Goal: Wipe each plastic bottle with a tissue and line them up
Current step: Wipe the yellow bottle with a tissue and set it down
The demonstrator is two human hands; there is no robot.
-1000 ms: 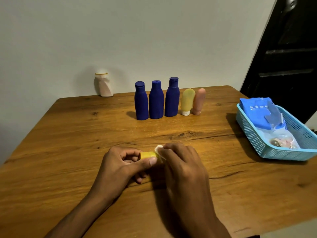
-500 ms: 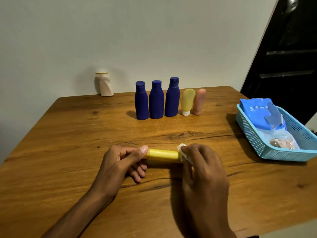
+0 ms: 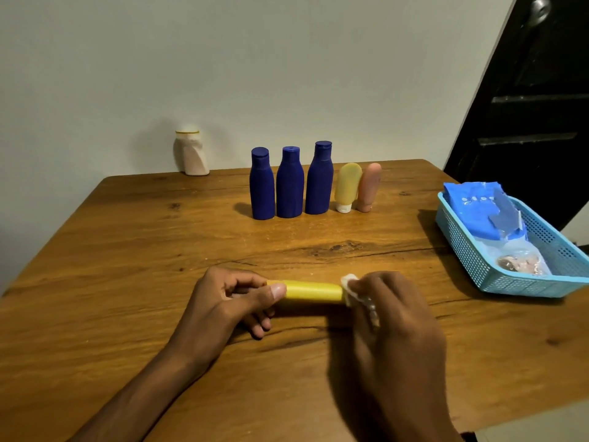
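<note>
- we see a left hand gripping one end of a yellow bottle, held sideways just above a wooden table.
- a right hand pinches a white tissue against the bottle's other end.
- behind stand three blue bottles, a pale yellow tube and a pink tube in a row.
- a white bottle stands apart by the wall.
- a blue basket sits to the right.

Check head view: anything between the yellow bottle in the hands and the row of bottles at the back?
Nothing. In the head view, only bare wooden table lies between the held yellow bottle and the row of bottles.
</note>
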